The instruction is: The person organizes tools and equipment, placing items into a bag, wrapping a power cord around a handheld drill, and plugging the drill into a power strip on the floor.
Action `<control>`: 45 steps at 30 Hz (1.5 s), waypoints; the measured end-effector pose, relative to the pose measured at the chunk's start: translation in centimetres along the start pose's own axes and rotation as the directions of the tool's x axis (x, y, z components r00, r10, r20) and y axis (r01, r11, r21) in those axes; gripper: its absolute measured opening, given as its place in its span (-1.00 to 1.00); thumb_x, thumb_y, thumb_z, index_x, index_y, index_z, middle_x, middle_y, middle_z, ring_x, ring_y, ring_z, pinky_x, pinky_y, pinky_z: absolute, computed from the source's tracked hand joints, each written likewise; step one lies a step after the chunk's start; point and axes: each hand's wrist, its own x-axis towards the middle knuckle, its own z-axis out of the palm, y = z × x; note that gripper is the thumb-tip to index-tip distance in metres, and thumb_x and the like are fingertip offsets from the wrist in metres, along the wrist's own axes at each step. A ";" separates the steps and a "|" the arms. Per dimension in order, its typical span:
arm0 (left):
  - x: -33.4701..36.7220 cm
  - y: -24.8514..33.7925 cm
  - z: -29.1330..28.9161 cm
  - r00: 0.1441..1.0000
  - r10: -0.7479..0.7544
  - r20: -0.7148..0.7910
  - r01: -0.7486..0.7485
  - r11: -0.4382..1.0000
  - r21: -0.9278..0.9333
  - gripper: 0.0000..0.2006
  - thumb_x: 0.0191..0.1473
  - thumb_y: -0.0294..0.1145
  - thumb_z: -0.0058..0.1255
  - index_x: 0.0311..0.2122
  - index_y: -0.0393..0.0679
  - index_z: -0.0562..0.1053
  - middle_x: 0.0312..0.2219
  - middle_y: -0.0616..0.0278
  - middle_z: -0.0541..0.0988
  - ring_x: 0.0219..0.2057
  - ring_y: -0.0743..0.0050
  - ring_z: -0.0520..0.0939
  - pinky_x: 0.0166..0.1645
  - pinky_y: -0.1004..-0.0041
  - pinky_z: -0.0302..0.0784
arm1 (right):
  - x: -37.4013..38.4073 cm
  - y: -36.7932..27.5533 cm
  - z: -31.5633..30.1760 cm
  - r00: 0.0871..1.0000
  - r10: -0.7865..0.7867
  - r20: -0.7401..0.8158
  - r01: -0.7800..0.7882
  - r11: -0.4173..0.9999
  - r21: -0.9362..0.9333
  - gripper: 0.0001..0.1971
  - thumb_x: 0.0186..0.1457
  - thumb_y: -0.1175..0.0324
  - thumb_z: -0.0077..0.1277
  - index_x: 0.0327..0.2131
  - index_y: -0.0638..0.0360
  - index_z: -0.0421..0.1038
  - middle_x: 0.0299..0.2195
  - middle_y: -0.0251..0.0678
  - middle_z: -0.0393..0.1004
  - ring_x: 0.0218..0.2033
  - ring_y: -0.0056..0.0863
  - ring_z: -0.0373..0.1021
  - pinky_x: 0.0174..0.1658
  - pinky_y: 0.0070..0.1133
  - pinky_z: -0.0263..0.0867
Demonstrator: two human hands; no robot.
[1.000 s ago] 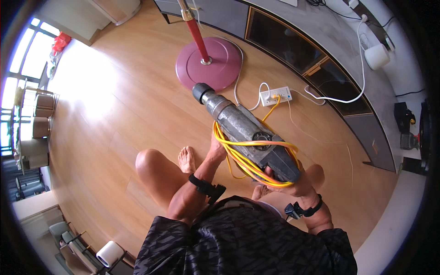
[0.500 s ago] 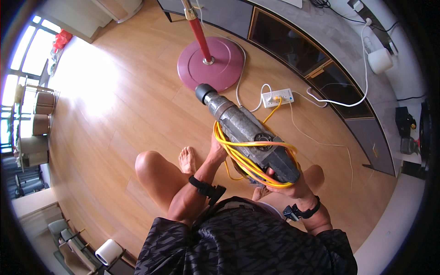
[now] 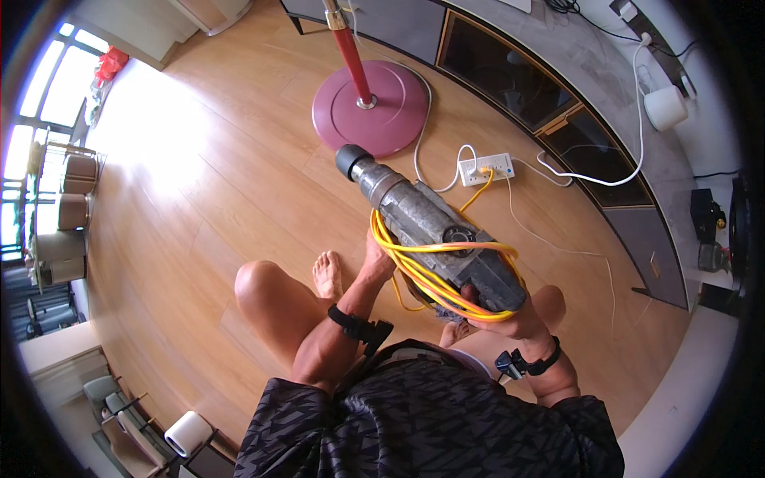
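A worn grey hammer drill (image 3: 426,215) with a black chuck end hangs in front of me, tilted so the chuck points up and left. Several loops of its yellow-orange cord (image 3: 414,283) wrap around the body. My left hand (image 3: 379,253) grips the drill's left side near the middle, its fingers mostly hidden behind the tool and the cord. At the rear end, my right hand (image 3: 518,323) is closed around the housing and cord loops, thumb showing on top. From the bundle the cord runs to a white power strip (image 3: 488,169) on the floor, where it is plugged in.
Beyond the drill stands a fan-like red pole on a round maroon base (image 3: 370,107). A long grey cabinet (image 3: 510,68) with dark glass doors curves along the right. White cables (image 3: 594,182) trail over the wooden floor. My bare left foot (image 3: 327,275) rests on the floor.
The drill and both hands stay nearly where they were, with the drill's rear shifted very slightly right. My right thumb sits a little higher on the housing. The view has shifted slightly.
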 end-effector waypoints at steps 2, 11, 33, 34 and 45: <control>-0.1 0.1 0.2 0.999 -0.023 -0.044 0.023 1.000 0.001 -0.64 0.32 -0.27 -0.34 0.11 -0.20 0.30 0.00 0.06 0.49 -0.02 0.18 0.53 0.17 0.17 0.40 | -0.2 0.4 0.0 0.998 0.058 0.012 -0.058 0.993 0.106 -0.65 -0.12 0.46 0.26 -0.17 0.17 0.51 -0.17 -0.38 0.56 -0.14 -0.59 0.49 0.01 -0.52 0.38; 1.5 -0.8 -2.6 0.995 0.047 0.091 -0.054 0.996 0.067 -0.62 0.29 -0.21 -0.23 0.15 -0.08 0.28 0.03 0.14 0.47 0.02 0.22 0.51 0.18 0.20 0.38 | -0.4 0.1 0.8 0.984 0.170 -0.045 -0.145 0.928 0.344 -0.56 -0.15 0.51 0.27 -0.10 0.21 0.45 -0.21 -0.35 0.56 -0.16 -0.57 0.48 -0.03 -0.54 0.39; -0.4 0.8 -1.0 0.998 0.045 0.048 -0.063 0.862 0.503 -0.59 0.28 -0.35 -0.23 0.22 -0.13 0.17 0.11 0.08 0.39 0.06 0.22 0.48 0.14 0.24 0.44 | 0.8 1.0 -0.2 0.977 0.209 -0.035 -0.160 0.837 0.523 -0.43 -0.19 0.59 0.27 0.00 0.26 0.38 -0.16 -0.32 0.53 -0.13 -0.60 0.43 0.00 -0.58 0.36; -0.3 0.9 -1.2 0.994 0.062 0.089 -0.102 0.808 0.581 -0.58 0.28 -0.36 -0.23 0.22 -0.13 0.16 0.12 0.09 0.38 0.06 0.23 0.48 0.14 0.25 0.44 | 0.9 0.9 -0.2 0.975 0.218 -0.043 -0.163 0.834 0.528 -0.42 -0.19 0.60 0.26 0.01 0.26 0.38 -0.16 -0.32 0.53 -0.13 -0.60 0.43 0.01 -0.58 0.35; 0.7 0.1 -2.2 0.998 0.062 -0.012 -0.054 0.930 0.363 -0.61 0.31 -0.30 -0.30 0.21 -0.08 0.20 0.12 0.13 0.38 0.08 0.18 0.46 0.21 0.21 0.35 | 1.0 2.3 -0.6 0.973 0.213 0.090 -0.227 0.802 0.553 -0.25 -0.18 0.70 0.17 0.17 0.21 0.18 -0.07 -0.34 0.44 0.02 -0.56 0.34 0.15 -0.55 0.23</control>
